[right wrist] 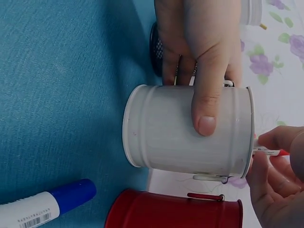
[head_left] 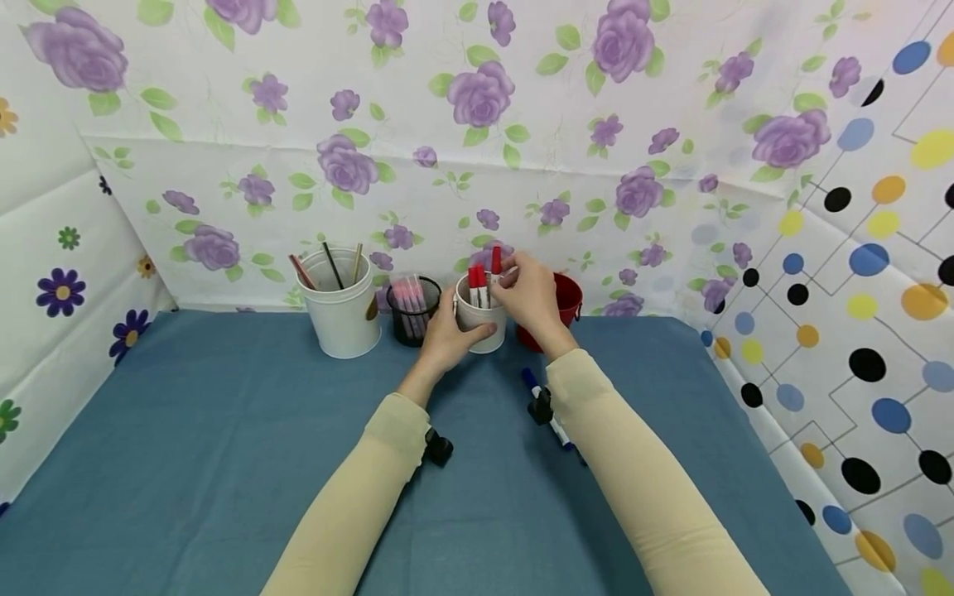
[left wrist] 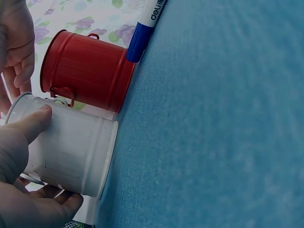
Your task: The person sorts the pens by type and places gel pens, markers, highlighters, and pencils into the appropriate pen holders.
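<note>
My left hand [head_left: 441, 341] grips a small white bucket [head_left: 484, 317] from its left side, with the thumb across the front. Several red-capped white markers [head_left: 474, 285] stand inside it. Over the bucket's rim, my right hand [head_left: 535, 300] pinches a red-capped marker [head_left: 496, 261] between thumb and fingers. In the right wrist view, the white part of that marker [right wrist: 273, 152] shows at the mouth of the bucket, and its lower end is hidden inside. The bucket stands upright on the blue cloth.
A red bucket [head_left: 568, 300] stands just right, partly behind my right hand. Left are a black mesh holder [head_left: 408, 329] with pink pens and a larger white bucket [head_left: 344, 324] holding thin sticks. A blue-capped marker [head_left: 531, 381] lies on the blue cloth [head_left: 246, 430], near my right forearm.
</note>
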`<state>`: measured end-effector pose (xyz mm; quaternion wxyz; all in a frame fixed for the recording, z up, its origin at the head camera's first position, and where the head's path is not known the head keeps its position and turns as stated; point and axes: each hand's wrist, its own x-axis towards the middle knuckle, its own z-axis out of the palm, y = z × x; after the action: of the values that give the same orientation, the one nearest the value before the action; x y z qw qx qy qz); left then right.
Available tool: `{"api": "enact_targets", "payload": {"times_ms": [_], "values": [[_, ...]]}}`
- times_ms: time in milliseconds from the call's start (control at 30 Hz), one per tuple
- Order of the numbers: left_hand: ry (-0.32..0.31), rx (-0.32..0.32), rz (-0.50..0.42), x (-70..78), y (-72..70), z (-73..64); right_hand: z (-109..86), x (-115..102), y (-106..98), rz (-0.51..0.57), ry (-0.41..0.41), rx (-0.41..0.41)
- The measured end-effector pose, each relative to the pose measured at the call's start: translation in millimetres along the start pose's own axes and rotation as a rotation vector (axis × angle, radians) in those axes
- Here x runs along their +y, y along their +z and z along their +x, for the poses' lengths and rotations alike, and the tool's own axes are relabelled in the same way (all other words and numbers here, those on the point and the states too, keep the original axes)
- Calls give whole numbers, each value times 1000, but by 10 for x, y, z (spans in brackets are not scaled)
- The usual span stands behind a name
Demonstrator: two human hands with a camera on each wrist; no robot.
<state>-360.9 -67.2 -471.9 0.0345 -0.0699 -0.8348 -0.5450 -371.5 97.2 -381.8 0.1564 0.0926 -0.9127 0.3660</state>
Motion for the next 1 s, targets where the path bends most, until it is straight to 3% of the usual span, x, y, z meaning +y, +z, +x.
{"api": "enact_targets", "payload": {"times_ms": [167, 400, 633, 1000], "values": [[1, 1, -3, -9, -10, 3, 18, -47, 12, -48, 26, -18], [-5, -5, 10, -6, -13, -7, 2, -52, -6, -29, 47, -41], [8, -5, 9, -3, -8, -5, -79, -11, -138, 34, -26, -65], [18, 2, 2, -17, 3, 3, -384, 89, -518, -52, -97, -189]]}}
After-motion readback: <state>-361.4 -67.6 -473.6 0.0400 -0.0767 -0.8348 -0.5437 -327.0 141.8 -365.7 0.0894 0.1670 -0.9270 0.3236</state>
